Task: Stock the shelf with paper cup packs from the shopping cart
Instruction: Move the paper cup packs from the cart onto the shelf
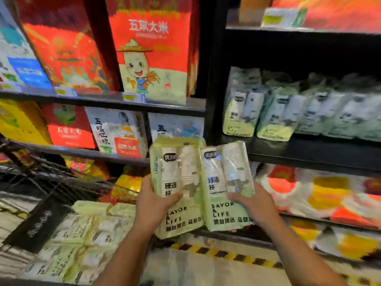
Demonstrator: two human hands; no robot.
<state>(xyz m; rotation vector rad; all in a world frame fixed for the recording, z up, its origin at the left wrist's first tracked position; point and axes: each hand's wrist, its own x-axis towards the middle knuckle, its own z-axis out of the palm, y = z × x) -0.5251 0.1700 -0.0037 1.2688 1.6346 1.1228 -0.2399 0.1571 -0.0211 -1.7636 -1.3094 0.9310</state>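
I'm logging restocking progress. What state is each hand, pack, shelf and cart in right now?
left hand: grips the left cup pack.
right hand: grips the right cup pack.
left cup pack: upright, held in the air, not yet shelved.
right cup pack: upright, held beside the left one.
shelf: partly stocked with standing shelved packs.
shopping cart: holds cart packs lying flat.

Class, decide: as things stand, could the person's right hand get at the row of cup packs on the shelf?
Probably yes: nothing stands between the right hand and the row, up and to its right. But it grips a pack, so it could not grasp another.
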